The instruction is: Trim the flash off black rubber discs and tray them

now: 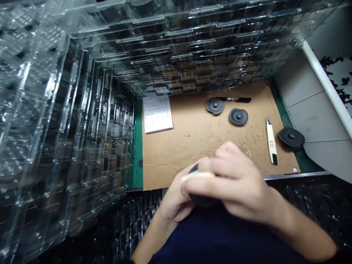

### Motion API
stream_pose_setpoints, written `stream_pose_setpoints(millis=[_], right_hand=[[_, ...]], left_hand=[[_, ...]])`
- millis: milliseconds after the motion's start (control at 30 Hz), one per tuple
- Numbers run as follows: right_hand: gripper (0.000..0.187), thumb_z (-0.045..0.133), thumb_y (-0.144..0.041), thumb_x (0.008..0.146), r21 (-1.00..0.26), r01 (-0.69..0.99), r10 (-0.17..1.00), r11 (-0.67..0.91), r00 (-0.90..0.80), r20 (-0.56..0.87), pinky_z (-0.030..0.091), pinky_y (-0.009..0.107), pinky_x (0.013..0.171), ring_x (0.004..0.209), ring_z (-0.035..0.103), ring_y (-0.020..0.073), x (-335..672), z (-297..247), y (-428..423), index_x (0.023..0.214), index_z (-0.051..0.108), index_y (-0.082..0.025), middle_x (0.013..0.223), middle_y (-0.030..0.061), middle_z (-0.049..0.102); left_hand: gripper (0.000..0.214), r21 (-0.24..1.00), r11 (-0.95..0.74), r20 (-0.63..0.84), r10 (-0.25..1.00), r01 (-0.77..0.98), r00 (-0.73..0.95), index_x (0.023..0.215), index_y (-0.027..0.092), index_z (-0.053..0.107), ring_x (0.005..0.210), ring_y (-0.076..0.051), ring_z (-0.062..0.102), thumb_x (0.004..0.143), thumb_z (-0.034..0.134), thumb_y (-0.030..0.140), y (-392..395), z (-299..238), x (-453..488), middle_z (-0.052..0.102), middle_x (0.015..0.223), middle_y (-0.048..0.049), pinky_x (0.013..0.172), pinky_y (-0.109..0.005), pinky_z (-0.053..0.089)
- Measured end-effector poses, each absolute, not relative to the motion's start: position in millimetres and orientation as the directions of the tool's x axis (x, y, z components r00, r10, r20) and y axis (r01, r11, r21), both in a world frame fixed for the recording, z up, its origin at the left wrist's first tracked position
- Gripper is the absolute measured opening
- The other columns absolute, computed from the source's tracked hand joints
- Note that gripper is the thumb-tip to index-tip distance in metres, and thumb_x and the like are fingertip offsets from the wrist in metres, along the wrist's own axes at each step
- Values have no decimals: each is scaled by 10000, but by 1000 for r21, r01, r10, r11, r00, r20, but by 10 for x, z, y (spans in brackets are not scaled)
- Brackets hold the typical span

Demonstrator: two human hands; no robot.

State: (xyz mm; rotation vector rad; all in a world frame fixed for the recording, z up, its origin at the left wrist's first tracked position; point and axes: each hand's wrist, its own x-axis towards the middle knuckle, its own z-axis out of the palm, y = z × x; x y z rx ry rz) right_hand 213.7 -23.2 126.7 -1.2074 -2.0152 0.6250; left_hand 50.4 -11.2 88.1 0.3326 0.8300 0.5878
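Note:
In front of my body, my left hand is wrapped round a black disc-like part, most of which my fingers hide. My right hand is closed over it from the other side. A slim cream-coloured object sticks out from the right hand's fingers across the black part; blur hides its exact kind. Beyond the hands, two black round discs with a metal centre, one nearer the back and one further right, lie on the cardboard sheet. A cream utility knife marked A13 lies to the right.
Stacked clear plastic trays rise on the left and along the back. A printed paper lies at the cardboard's left, a black marker at the back. Another black disc sits at the right edge, near a white panel.

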Motion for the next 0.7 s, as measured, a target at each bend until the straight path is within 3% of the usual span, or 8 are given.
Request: stream_pose_setpoints(millis=[100,200,300,400,500,600,667,700], right_hand=[[275,451,-140,912,-774,600,978,204,-84,192,399,302,755,817,581,142,2315,1092,-213,1075,644,-251,929,10,673],[220,493,-230,910,-786,614,996,-63,84,-14,431,267,665,756,585,141,2413,811,-332,1062,651,-241,889,18,665],[216,478,-239,909,-794,593,983,-134,-23,-183,458,261,644,740,600,144,2332,486,-572,1029,658,-229,844,19,662],[202,481,-213,893,-817,564,967,-120,-121,-226,491,286,690,770,628,158,2218,250,-743,962,670,-222,825,19,672],[212,473,-224,903,-817,559,976,-144,-54,-209,497,286,689,788,637,162,2225,314,-721,992,665,-215,881,30,682],[214,501,-229,903,-813,559,980,-165,184,-72,482,276,667,789,626,157,2276,705,-589,1056,650,-225,983,39,677],[253,539,-178,882,-820,570,967,-52,232,100,474,284,702,835,620,159,2260,991,-507,1110,630,-239,1056,37,667],[292,547,-146,873,-814,577,965,64,171,197,468,289,718,840,617,156,2235,1094,-473,1139,616,-244,1067,30,668]], left_hand=[[489,387,818,-473,572,-425,670,1053,216,670,951,-245,664,613,805,379,-101,858,462,680,1078,-48,827,-293,532],[549,301,829,-391,558,-471,732,1181,240,601,1027,-270,642,678,755,397,-104,823,390,634,1199,-69,855,-314,527],[552,272,825,-374,565,-496,736,1203,227,583,1039,-270,636,701,732,403,-117,779,356,633,1192,-72,845,-308,532],[561,255,828,-374,561,-499,739,1213,229,575,1039,-274,635,705,723,417,-127,753,362,624,1211,-79,834,-311,537],[554,265,833,-387,553,-486,738,1204,233,581,1041,-280,635,700,731,408,-124,765,376,633,1195,-79,826,-310,538],[549,309,828,-398,560,-469,727,1196,247,586,1056,-280,625,691,743,397,-125,796,390,625,1210,-75,845,-324,529],[542,372,804,-419,591,-464,689,1176,258,602,1035,-263,632,676,755,399,-140,801,399,629,1206,-70,855,-332,523],[552,405,787,-430,613,-465,663,1160,261,615,1014,-244,639,650,774,400,-152,795,402,640,1186,-62,859,-318,517]])
